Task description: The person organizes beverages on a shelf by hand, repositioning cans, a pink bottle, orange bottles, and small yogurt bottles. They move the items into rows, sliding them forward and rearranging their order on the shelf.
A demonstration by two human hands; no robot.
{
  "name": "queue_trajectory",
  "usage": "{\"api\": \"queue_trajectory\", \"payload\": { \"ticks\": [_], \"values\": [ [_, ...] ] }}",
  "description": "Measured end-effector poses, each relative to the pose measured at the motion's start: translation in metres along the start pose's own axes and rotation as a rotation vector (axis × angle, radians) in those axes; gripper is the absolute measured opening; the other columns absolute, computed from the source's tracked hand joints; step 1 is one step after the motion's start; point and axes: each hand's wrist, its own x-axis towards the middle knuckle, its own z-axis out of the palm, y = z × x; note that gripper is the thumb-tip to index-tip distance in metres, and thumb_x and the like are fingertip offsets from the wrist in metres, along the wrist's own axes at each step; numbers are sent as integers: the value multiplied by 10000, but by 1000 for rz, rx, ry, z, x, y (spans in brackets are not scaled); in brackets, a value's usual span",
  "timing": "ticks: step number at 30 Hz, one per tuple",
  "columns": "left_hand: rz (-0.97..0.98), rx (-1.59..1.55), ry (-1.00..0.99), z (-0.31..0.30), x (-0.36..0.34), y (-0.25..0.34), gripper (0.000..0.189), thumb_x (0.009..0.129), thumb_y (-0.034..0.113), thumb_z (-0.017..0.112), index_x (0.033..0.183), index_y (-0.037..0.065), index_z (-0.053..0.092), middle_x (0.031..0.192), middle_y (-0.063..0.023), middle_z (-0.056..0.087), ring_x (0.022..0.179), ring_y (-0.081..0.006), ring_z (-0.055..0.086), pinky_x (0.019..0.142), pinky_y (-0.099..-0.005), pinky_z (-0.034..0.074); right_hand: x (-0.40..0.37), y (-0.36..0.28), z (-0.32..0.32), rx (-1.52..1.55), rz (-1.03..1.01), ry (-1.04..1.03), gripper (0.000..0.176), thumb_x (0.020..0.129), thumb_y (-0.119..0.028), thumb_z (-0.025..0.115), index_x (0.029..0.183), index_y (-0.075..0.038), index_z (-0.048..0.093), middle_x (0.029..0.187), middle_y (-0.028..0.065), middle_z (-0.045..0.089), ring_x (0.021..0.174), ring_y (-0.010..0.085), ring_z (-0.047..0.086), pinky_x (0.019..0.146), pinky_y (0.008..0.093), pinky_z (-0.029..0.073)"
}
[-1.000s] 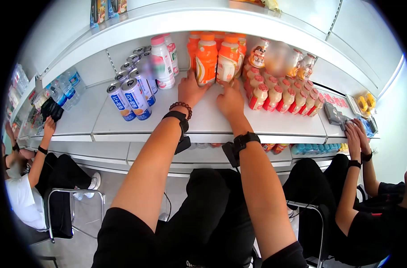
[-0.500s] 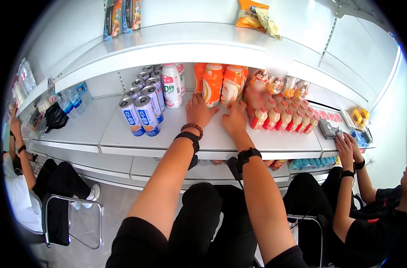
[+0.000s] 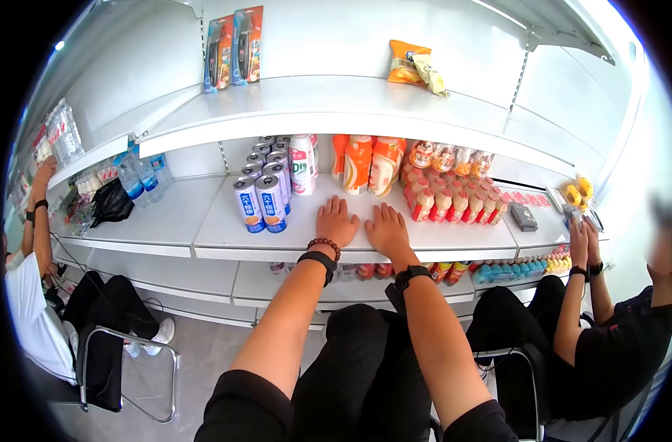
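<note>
My left hand (image 3: 337, 222) lies flat on the middle shelf (image 3: 295, 234), palm down and fingers pointing to the back, holding nothing. Beside it my right hand (image 3: 387, 230) rests the same way, empty, near the shelf's front edge. Just behind both hands stand orange bottles (image 3: 358, 165) in a group, upright and apart from my fingers. To the left of my left hand are rows of blue-and-white cans (image 3: 270, 204) and a white-and-pink bottle (image 3: 302, 165). Small red-and-cream drink bottles (image 3: 448, 204) stand in rows to the right of my right hand.
Overhead, the upper shelf (image 3: 306, 110) carries two carded packages (image 3: 233, 50) and an orange snack bag (image 3: 407, 62). A co-worker's hands (image 3: 583, 239) are at the right, near a dark box (image 3: 523, 216). Another person's arm (image 3: 37, 188) reaches at the left, near water bottles (image 3: 139, 180).
Both my hands have drawn back from the orange bottles toward the shelf's front, fingers now flat. My view has tilted upward. The right co-worker's hands have moved away from the dark box.
</note>
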Motion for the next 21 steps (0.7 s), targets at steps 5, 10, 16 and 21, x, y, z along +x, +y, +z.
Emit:
{"api": "queue_trajectory", "payload": {
  "ticks": [5, 10, 16, 21],
  "values": [
    [15, 54, -8, -6, -23, 1, 654, 968, 424, 413, 1466, -1, 416, 1561, -219, 361, 1468, -321, 313, 1195, -480, 225, -25, -3, 4, -15, 38, 3, 614, 1002, -404, 377, 1480, -20, 397, 1535, 209, 401, 1453, 330, 341, 1205, 480, 234],
    [58, 98, 19, -12, -36, 2, 636, 964, 420, 426, 1446, 6, 448, 1547, -221, 382, 1454, -325, 338, 1178, -491, 257, -47, -1, 8, -34, -66, 243, 504, 996, -328, 426, 1377, -6, 499, 1452, 198, 501, 1364, 331, 462, 1139, 491, 342],
    [157, 53, 129, -9, -52, -5, 574, 953, 362, 461, 1389, -9, 509, 1483, -222, 469, 1407, -327, 411, 1164, -504, 278, -55, -3, 11, -11, -79, 346, 457, 986, -282, 449, 1328, 4, 552, 1394, 192, 558, 1315, 331, 513, 1108, 480, 381],
    [178, 51, 119, -10, -56, -6, 558, 970, 355, 451, 1387, -12, 509, 1487, -220, 463, 1417, -325, 397, 1164, -509, 275, -58, -2, 13, -6, -91, 366, 449, 981, -255, 446, 1325, 15, 549, 1394, 195, 556, 1307, 332, 517, 1105, 486, 382]
  ]
}}
